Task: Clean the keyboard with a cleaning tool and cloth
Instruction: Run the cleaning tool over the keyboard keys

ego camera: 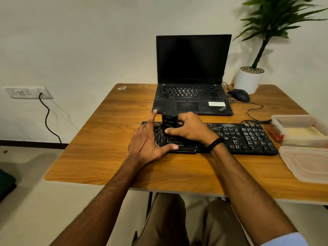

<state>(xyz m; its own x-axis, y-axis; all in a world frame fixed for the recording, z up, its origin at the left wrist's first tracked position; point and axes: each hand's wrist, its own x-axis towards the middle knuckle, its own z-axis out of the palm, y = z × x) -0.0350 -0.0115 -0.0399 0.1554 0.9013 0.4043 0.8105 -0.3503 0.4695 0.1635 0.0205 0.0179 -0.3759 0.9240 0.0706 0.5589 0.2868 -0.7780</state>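
Keyboard (248, 137): black, laid flat on the wooden table (106, 139), just in front of the laptop (192, 75). Its left part is covered by both hands; pale marks are seen on the keys of its right part.

Cleaning tool (170, 122): small, black, held upright over the left part of the keyboard, between the two hands. Its lower end is hidden, so contact with the keys cannot be told.

Right hand (190, 129): the tool is gripped from its right side. The thumb is pressed across the tool's near face, low down; the other fingers are curled round its right and far side. A dark band (214, 144) is worn on the wrist.

Left hand (147, 141): rested on the left end of the keyboard, just left of the tool. The fingers are straight and spread wide and nothing is held. The index finger is pointed toward the laptop's near left corner; the thumb is stretched along the keyboard's front edge.

Mouse (239, 95): black, wired, set right of the laptop.

Plant pot (249, 80): white, placed at the far right corner of the table.

Container (300, 130): clear plastic, set right of the keyboard, with its lid (308, 164) laid just in front of it. Something pale yellow is held inside; what it is cannot be told.
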